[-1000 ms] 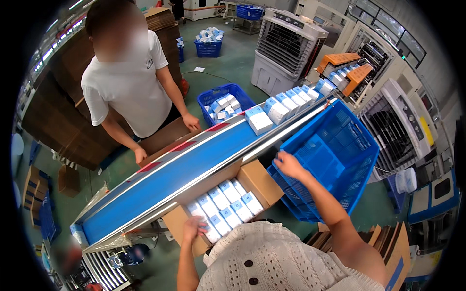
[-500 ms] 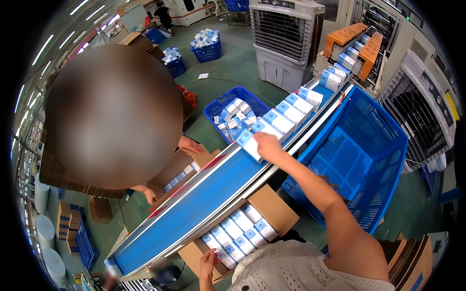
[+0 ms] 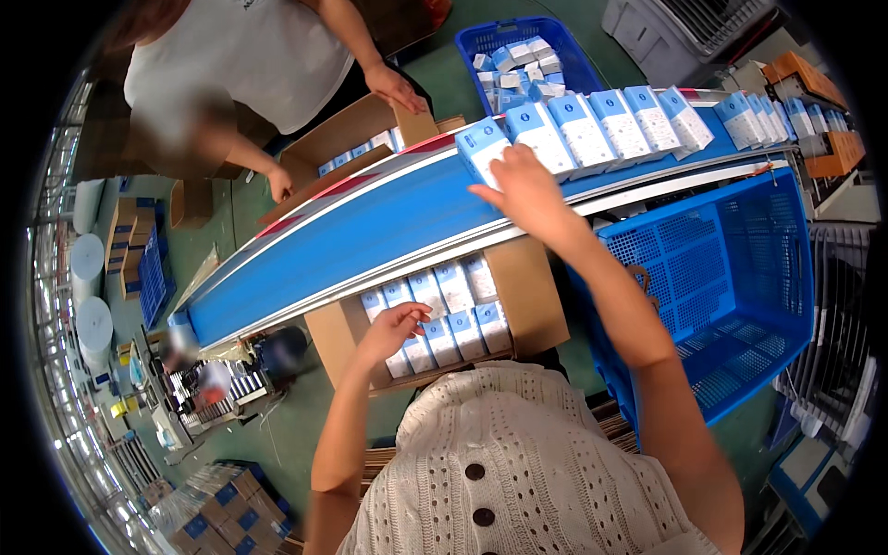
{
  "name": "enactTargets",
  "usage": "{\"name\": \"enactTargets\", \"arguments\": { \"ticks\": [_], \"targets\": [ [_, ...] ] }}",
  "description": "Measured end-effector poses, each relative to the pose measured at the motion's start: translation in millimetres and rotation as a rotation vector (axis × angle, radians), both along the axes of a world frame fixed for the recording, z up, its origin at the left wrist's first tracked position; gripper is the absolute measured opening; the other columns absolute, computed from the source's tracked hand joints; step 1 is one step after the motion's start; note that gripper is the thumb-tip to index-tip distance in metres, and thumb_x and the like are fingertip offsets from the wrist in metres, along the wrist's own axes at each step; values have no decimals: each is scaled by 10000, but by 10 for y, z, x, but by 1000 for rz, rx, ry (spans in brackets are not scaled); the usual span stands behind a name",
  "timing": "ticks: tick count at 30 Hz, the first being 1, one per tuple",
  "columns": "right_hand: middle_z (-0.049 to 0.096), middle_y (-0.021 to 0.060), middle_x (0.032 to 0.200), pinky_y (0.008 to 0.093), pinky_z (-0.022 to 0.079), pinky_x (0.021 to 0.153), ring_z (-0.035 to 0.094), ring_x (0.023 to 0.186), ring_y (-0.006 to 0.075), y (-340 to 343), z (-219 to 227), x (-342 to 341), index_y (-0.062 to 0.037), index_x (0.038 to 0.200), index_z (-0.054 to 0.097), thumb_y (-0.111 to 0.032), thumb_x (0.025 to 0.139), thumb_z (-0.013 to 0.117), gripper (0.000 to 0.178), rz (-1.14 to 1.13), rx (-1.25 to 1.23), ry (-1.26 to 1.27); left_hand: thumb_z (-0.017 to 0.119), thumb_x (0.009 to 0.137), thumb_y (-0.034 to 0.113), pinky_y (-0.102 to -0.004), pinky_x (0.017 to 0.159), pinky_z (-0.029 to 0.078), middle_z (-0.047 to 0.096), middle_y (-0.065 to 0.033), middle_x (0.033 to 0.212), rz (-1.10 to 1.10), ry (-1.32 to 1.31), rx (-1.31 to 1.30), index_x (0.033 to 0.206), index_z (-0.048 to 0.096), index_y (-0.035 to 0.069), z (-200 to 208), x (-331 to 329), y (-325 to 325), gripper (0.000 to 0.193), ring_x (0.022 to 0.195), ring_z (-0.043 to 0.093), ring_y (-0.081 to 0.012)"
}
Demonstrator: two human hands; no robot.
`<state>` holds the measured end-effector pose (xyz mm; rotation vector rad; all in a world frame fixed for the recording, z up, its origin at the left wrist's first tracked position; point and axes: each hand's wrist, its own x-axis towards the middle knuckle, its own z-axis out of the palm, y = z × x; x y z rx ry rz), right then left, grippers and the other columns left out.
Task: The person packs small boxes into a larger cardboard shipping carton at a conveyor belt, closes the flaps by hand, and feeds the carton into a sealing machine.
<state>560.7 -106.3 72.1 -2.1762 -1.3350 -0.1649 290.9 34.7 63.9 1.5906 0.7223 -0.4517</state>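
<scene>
- Has the right hand at the front pack, at the left end of a row on the belt; fingers by its right side, thumb spread apart from them; cannot tell whether clamped on it.
- Points blue part to the far edge, white part nearward, long axis slanting across the belt; matches the row behind.
- Holds the left hand over the carton, fingers curled, tips near each other; cannot tell whether touching a pack.
- Contains two rows of upright-looking packs inside that carton, end flaps folded outward.
- Shows loose packs in the basket, and more packs in the far carton, between a co-worker's hands.
- Runs as open blue belt leftward from the front pack.
- Borders the near rail with the crate, just beside the right forearm.
</scene>
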Motion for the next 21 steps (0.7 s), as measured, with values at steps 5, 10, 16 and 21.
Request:
{"name": "enactTargets", "arguments": {
  "ticks": [5,10,16,21],
  "targets": [
    [519,167,875,390,431,695,527,815,334,428,-24,-55,5,844,529,-252,685,636,320,-108,-193,178,457,845,148,-295,722,449,587,-79,984,-406,57,223,1060,551,68,-486,-66,-2,248,822,570,-192],
    [546,129,862,348,436,682,551,757,248,-187,484,-527,-1,917,533,-333,731,604,387,152,115,731,476,786,155,-361,782,444,546,-131,1060,-742,-92,560,1024,564,109,-1034,253,-314,258,929,541,-286],
    [520,32,705,274,393,612,500,688,144,-664,-283,-1415,-23,779,530,-260,718,651,273,-40,-169,1525,467,781,148,-351,743,448,567,-131,933,-788,-296,627,1006,542,57,-1824,374,-508,255,837,547,-262],
    [518,138,760,332,437,570,505,687,297,-393,-1200,-1610,-7,714,510,-158,729,568,163,-112,-304,83,491,746,135,-321,714,439,591,-74,875,-1093,-161,989,876,590,70,-1601,335,-556,176,811,556,-202]
  ]
}}
